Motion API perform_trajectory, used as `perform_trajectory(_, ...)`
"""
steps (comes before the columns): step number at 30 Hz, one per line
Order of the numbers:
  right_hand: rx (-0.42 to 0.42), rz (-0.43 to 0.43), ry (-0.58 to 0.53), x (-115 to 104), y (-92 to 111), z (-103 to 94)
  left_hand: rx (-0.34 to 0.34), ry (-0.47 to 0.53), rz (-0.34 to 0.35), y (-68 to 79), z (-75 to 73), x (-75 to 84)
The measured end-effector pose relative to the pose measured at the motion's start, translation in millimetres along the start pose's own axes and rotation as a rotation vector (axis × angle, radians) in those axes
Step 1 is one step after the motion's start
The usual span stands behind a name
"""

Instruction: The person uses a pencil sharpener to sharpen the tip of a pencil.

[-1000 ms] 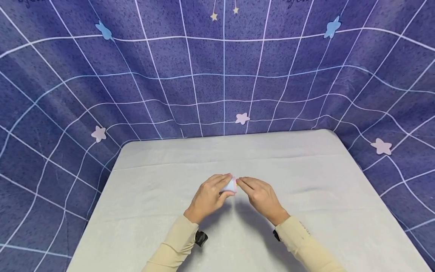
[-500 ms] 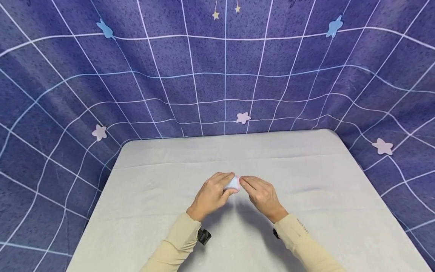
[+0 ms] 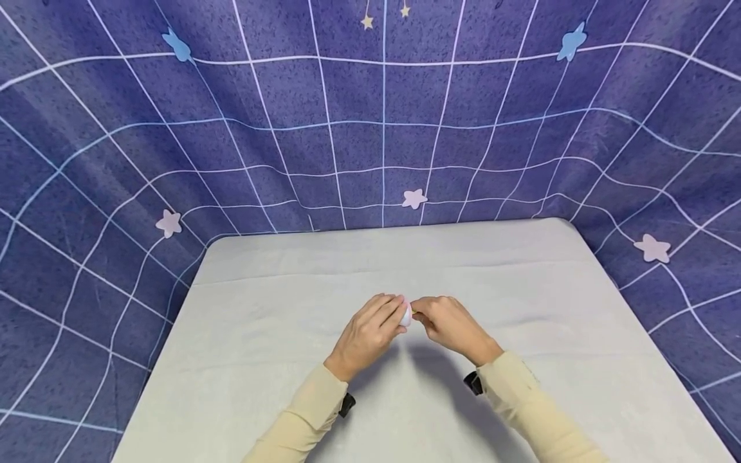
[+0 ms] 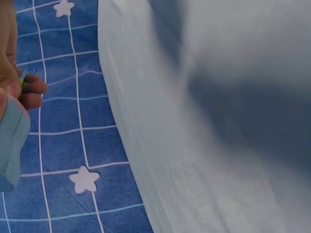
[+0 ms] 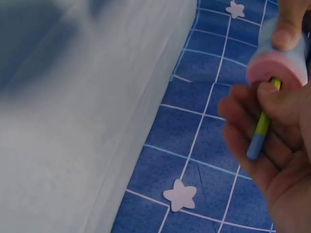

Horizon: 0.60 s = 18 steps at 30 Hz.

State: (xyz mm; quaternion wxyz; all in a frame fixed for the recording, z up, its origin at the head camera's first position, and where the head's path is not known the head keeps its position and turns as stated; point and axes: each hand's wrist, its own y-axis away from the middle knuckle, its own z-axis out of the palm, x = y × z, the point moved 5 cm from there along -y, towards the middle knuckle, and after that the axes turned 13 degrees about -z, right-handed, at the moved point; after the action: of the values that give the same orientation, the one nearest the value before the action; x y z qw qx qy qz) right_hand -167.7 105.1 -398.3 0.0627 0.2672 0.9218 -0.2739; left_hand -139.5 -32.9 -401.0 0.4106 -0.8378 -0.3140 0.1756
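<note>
My left hand (image 3: 367, 334) grips a light blue pencil sharpener with a pink end (image 5: 265, 68), held above the table. Its fingers cover most of the sharpener in the head view; the left wrist view shows the wavy blue body (image 4: 12, 136). A green-yellow pencil with a blue butt end (image 5: 262, 126) goes into the hole in the pink face. My right hand (image 3: 454, 325) pinches that pencil between thumb and fingers, close to the hole. The pencil's front part is hidden inside the sharpener.
A pale cloth covers the table (image 3: 289, 263) under both hands. Around it hangs a blue-purple curtain (image 3: 359, 148) with a line grid and stars. Black wrist cameras show under the sleeves.
The right hand has turned at the wrist and its fingers have curled, and some of the pencil shows again. The left hand and sharpener have shifted slightly to the right.
</note>
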Motion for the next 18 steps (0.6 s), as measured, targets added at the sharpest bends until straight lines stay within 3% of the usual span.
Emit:
perform_trajectory(7, 0.109, 0.009, 0.130, -5.2, 5.1, 5.2, -0.043, 0.061, -0.103, 1.2, -1.0, -8.6)
perform_trajectory(18, 0.367, -0.178, 0.392, -15.4, 14.1, 6.5, -0.204, 0.319, -0.386, -3.5, -4.7, -24.9)
